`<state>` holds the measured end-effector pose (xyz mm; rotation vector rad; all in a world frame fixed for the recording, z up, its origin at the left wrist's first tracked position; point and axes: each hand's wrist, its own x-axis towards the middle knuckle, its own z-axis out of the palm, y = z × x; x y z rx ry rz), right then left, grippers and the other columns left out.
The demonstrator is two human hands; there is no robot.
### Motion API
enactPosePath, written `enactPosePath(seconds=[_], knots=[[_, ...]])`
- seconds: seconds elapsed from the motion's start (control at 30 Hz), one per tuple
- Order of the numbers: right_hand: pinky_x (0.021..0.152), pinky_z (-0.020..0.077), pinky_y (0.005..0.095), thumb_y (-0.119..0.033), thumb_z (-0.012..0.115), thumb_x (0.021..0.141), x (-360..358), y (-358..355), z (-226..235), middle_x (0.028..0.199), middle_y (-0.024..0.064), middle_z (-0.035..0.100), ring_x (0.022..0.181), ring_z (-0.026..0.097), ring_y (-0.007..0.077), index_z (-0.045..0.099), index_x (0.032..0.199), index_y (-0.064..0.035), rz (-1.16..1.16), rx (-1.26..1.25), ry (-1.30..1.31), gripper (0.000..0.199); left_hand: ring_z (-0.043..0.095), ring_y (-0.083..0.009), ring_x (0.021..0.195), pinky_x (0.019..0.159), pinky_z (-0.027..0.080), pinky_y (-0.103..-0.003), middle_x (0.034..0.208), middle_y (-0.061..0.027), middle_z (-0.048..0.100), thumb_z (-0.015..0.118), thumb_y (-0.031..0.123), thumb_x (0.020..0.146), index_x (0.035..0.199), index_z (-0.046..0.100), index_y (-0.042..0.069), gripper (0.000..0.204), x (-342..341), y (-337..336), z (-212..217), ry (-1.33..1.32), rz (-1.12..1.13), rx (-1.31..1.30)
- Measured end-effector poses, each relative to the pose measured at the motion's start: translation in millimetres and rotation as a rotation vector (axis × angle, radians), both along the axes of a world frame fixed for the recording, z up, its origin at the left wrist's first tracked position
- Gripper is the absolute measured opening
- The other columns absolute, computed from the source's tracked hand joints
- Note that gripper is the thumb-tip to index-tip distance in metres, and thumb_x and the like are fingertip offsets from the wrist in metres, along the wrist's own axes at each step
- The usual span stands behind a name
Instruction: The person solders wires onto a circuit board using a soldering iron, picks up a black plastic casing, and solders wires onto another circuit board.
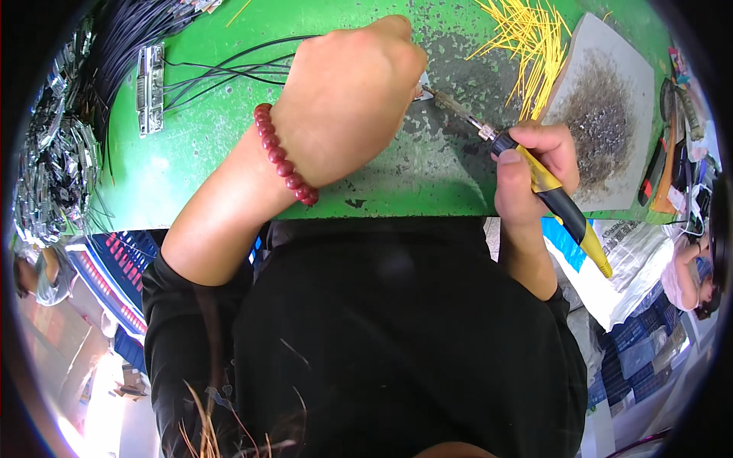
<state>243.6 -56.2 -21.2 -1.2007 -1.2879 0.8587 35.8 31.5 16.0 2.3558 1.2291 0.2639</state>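
Note:
My right hand (527,172) grips a yellow-and-black soldering iron (566,210) like a pen, its metal tip pointing up and to the left. That tip meets or nearly meets a small whitish, shiny piece (422,93) at the fingers of my left hand (343,107). The left hand is closed, back of the hand upward, and hides most of what it holds. Several thin black wires (229,70) run beneath it from a pair of shiny metallic strips (150,90) lying to the left. A red bead bracelet (281,156) circles the left wrist.
Yellow wires (531,49) lie in a loose pile at the back right of the green table (450,183). Beside them is a grey board (645,91) with dark residue. Tools (668,145) line the right edge. Black cables (134,38) and shiny strips (57,168) crowd the left.

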Motion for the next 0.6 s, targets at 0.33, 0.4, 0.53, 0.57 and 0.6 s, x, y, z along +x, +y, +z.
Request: enactPosePath(seconds=[0.33, 0.4, 0.53, 0.57, 0.6], knots=[[0.062, 0.0397, 0.0225, -0.01, 0.07, 0.079, 3, -10, -9, 0.083, 0.0079, 0.059, 0.068, 0.049, 0.0096, 0.054, 0.092, 0.0001, -0.038, 0.093, 0.137, 0.023, 0.06, -0.0347, 0.074, 0.064, 0.048, -0.043, 0.086, -0.0098, 0.059, 0.062, 0.01, 0.082, 0.078, 0.062, 0.002, 0.009, -1, -6, -4, -0.025, -0.001, 0.018], [0.063, 0.0382, 0.0227, -0.012, 0.069, 0.079, 6, -9, -4, 0.084, 0.0067, 0.057, 0.069, 0.048, 0.0095, 0.054, 0.092, 0.0001, -0.006, 0.059, 0.137, 0.023, 0.06, -0.0347, 0.074, 0.064, 0.048, -0.043, 0.086, -0.0096, 0.059, 0.062, 0.01, 0.082, 0.078, 0.062, 0.002, 0.009, -1, -4, -4, -0.026, -0.005, 0.037], [0.061, 0.037, 0.0225, -0.011, 0.07, 0.079, 2, -1, -9, 0.081, 0.0047, 0.056, 0.067, 0.046, 0.0083, 0.056, 0.092, 0.0001, -0.08, 0.124, 0.074, 0.022, 0.06, -0.0342, 0.074, 0.065, 0.049, -0.043, 0.086, -0.0097, 0.059, 0.063, 0.011, 0.081, 0.077, 0.062, 0.003, 0.01, 0, 2, -3, -0.024, -0.006, 0.024], [0.061, 0.037, 0.0225, -0.011, 0.07, 0.079, 2, -1, -9, 0.081, 0.0047, 0.056, 0.067, 0.046, 0.0083, 0.056, 0.092, 0.0001, -0.081, 0.14, 0.083, 0.022, 0.06, -0.034, 0.074, 0.064, 0.049, -0.043, 0.086, -0.0099, 0.06, 0.064, 0.012, 0.08, 0.076, 0.062, 0.003, 0.01, -1, 2, -1, -0.019, -0.005, 0.012], [0.061, 0.0374, 0.0222, -0.011, 0.07, 0.079, 3, -1, -8, 0.081, 0.0046, 0.056, 0.067, 0.047, 0.0079, 0.056, 0.092, 0.0002, -0.073, 0.118, 0.087, 0.023, 0.06, -0.034, 0.074, 0.064, 0.049, -0.043, 0.086, -0.0099, 0.06, 0.064, 0.012, 0.08, 0.076, 0.062, 0.003, 0.01, -1, 1, -1, -0.011, -0.006, 0.03]])
